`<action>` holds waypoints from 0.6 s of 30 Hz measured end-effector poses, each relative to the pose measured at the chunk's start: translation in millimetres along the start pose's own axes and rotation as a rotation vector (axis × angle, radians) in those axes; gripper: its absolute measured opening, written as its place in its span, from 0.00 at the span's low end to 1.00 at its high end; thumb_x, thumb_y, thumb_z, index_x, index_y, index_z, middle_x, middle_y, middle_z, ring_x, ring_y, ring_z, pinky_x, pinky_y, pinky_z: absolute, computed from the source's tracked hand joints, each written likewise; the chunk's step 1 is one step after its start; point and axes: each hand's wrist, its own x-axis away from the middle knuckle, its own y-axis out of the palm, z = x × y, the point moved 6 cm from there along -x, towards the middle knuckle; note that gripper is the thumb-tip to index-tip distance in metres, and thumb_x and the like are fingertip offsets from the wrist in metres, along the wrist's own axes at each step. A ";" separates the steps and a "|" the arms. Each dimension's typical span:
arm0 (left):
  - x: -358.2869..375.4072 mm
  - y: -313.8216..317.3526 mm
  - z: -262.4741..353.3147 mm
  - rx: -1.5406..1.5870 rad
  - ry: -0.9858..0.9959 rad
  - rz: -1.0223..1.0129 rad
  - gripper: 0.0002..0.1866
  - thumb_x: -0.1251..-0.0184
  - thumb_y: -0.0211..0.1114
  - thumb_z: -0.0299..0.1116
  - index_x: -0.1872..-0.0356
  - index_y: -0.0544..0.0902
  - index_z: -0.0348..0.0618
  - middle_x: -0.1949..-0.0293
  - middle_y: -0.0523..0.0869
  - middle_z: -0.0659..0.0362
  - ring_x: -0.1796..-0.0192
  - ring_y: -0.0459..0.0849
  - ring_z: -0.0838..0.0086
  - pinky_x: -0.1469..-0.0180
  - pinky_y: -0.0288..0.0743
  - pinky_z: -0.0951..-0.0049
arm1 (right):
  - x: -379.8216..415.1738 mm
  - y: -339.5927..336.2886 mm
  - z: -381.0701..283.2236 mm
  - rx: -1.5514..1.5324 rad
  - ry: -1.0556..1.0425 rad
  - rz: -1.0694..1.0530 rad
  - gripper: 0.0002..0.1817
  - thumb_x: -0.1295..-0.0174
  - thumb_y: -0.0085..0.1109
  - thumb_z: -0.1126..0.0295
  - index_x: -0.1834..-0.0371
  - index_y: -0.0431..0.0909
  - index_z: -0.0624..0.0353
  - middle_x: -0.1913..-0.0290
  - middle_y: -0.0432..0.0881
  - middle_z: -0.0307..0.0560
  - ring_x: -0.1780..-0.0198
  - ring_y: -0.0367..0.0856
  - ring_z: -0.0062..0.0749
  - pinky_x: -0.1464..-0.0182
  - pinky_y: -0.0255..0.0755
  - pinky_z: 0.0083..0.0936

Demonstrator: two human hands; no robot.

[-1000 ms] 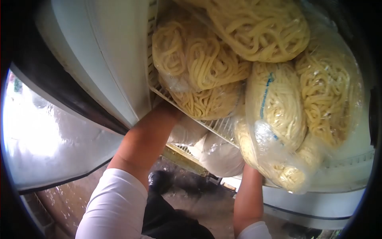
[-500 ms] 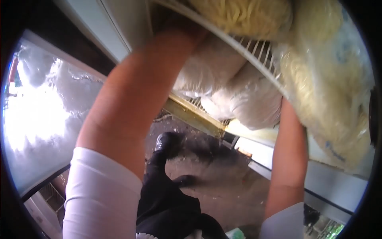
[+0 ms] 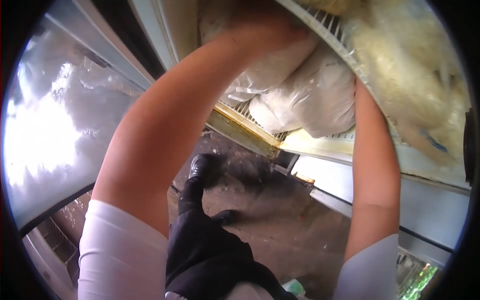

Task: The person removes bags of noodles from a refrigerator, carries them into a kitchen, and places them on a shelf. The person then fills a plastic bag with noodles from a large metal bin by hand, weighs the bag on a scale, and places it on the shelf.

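Note:
White plastic bags (image 3: 325, 100) with pale contents rest on a wire shelf (image 3: 245, 112) inside an open cooler. My left arm reaches across the top of these bags; my left hand (image 3: 280, 30) is blurred and its fingers are hidden in shadow below the upper rack. On the right, my right arm goes up beside the bags, and my right hand is out of sight behind them and the rack edge. Clear bags with yellowish contents (image 3: 405, 75) lie on the upper wire rack (image 3: 330, 32).
A glass door (image 3: 55, 145) with bright reflections stands at the left. The cooler's white lower frame (image 3: 325, 182) runs along the right. Below are the dark floor (image 3: 280, 240), my black trousers and shoes (image 3: 200, 167).
My left hand has come further into view over the lower bags. The shelf and bags sit higher in view, and more of my right forearm shows.

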 end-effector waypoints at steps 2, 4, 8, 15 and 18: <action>-4.4 17.6 -10.4 0.201 0.083 0.022 0.39 0.45 0.62 0.66 0.37 0.74 0.50 0.36 0.74 0.51 0.36 0.73 0.59 0.36 0.68 0.61 | 3.3 -7.8 -2.8 0.003 -0.005 0.000 0.25 0.34 0.56 0.59 0.39 0.73 0.64 0.38 0.74 0.58 0.36 0.69 0.52 0.33 0.59 0.43; -6.1 0.7 -5.1 0.046 0.106 0.195 0.40 0.45 0.62 0.66 0.37 0.74 0.50 0.37 0.74 0.51 0.36 0.73 0.58 0.35 0.67 0.60 | 9.0 -17.1 -9.5 0.009 -0.014 0.007 0.25 0.34 0.56 0.59 0.40 0.73 0.64 0.38 0.75 0.58 0.36 0.69 0.52 0.33 0.59 0.43; 2.5 -22.0 5.3 0.030 0.099 0.167 0.33 0.40 0.62 0.58 0.37 0.73 0.51 0.40 0.77 0.53 0.40 0.76 0.58 0.38 0.70 0.62 | 65.4 -40.7 -21.7 -0.016 -0.052 -0.035 0.25 0.35 0.56 0.58 0.40 0.73 0.63 0.39 0.75 0.58 0.36 0.69 0.53 0.33 0.59 0.43; 123.1 -85.1 21.2 0.178 0.197 0.422 0.22 0.42 0.68 0.39 0.46 0.81 0.47 0.39 0.76 0.46 0.35 0.72 0.49 0.37 0.67 0.50 | 149.0 -65.7 -76.8 0.174 0.015 -0.120 0.36 0.37 0.57 0.48 0.33 0.66 0.63 0.34 0.68 0.65 0.31 0.61 0.61 0.29 0.48 0.51; 276.2 -43.2 -63.0 0.289 -0.277 0.092 0.23 0.43 0.70 0.36 0.46 0.81 0.41 0.39 0.77 0.46 0.35 0.73 0.51 0.35 0.67 0.56 | 156.5 -83.9 -84.8 0.137 -0.019 -0.142 0.38 0.38 0.59 0.52 0.30 0.61 0.63 0.31 0.63 0.66 0.29 0.57 0.62 0.27 0.44 0.50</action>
